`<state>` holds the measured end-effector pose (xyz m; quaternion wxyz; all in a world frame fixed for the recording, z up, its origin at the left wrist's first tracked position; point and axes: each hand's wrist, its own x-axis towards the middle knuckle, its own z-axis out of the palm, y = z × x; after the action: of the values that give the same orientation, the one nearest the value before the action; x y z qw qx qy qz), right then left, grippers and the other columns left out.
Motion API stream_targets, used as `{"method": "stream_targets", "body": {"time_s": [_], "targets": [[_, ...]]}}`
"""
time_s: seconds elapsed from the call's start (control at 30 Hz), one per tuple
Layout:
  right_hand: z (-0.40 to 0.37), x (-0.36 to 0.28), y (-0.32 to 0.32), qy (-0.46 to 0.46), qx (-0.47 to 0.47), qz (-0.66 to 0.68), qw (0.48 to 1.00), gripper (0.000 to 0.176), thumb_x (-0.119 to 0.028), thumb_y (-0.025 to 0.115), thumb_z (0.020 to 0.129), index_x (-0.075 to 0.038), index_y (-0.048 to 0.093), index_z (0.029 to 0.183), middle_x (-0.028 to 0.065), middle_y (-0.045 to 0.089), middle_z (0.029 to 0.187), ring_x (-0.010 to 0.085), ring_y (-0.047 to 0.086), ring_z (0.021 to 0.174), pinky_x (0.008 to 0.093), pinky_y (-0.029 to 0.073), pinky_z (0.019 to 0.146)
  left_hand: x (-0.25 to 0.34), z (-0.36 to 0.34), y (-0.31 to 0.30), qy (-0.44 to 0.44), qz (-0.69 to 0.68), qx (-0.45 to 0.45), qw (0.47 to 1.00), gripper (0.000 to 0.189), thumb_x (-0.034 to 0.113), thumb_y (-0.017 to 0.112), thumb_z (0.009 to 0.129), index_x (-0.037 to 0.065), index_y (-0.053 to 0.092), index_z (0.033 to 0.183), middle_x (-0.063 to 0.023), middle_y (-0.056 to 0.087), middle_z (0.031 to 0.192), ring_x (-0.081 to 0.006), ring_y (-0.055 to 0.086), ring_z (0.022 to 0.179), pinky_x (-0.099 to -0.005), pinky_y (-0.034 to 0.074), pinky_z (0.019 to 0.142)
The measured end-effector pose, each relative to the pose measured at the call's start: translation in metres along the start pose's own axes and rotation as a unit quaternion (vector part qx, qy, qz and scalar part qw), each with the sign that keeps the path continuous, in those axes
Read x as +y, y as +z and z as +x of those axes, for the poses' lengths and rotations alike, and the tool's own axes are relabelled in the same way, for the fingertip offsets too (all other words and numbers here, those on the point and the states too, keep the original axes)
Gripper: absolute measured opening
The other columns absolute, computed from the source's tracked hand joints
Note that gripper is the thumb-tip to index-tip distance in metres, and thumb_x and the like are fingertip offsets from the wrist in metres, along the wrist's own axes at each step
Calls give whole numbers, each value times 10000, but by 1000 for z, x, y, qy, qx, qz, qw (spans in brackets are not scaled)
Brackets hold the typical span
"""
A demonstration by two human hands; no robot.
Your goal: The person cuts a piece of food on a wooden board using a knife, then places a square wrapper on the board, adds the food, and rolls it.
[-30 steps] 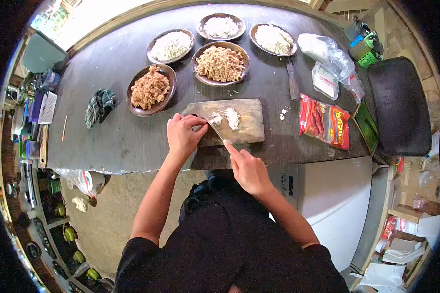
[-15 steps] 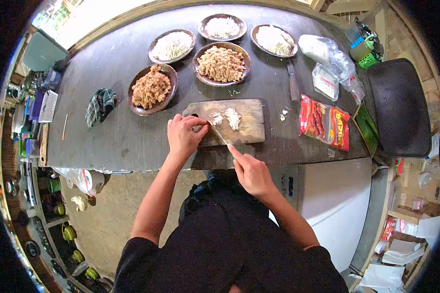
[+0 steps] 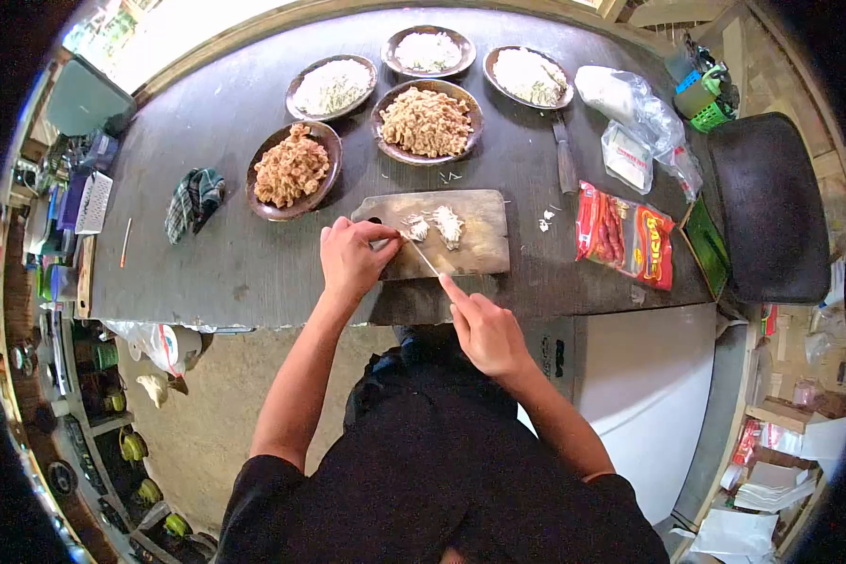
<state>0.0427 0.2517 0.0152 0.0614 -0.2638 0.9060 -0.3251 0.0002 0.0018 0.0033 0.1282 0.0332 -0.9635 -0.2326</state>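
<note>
Right hand [image 3: 489, 336] closed round knife [image 3: 426, 258], above near edge of table [image 3: 555, 282]; blade slants onto left half of cutting board [image 3: 484, 249]. Left hand [image 3: 354, 256] apart from right, over board's left edge, fingers bunched at blade tip; cannot tell what, if anything, they grip. White shreds [image 3: 448, 228]: two small heaps near board's middle.

right hand [image 3: 487, 336] shifted slightly rightward along the near edge of the cutting board [image 3: 484, 249], lower than a second earlier, knife [image 3: 426, 258] drawn with it, handle end farther from the board's left end
</note>
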Motion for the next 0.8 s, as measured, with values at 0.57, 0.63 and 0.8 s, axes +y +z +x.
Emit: {"method": "stream_targets", "body": {"time_s": [0.57,0.63,0.8], "targets": [[6,0,7,16,-5,-33,999,565,-158,594,994,-212,466,1542,163,615,804,399,667,654,514,572,609,0,0,-2,-5,-14,-11,1000,141,288,823,779,173,832,860,-7,785,907,-233,610,820,-369,444,786],[3,1,6,22,-1,-26,999,568,-158,595,995,-215,464,1545,162,610,800,398,664,657,512,569,611,-1,0,-2,-7,-11,-11,1000,143,286,822,776,169,832,858,-8,785,908,-235,611,818,-370,450,784],[-1,-6,3,4,-12,-10,1000,580,-164,600,996,-220,453,1554,157,597,785,394,657,645,511,567,609,-4,1,1,1,-10,-1,1000,145,274,819,767,155,829,848,-12,785,902,-240,622,805,-375,474,774]]}}
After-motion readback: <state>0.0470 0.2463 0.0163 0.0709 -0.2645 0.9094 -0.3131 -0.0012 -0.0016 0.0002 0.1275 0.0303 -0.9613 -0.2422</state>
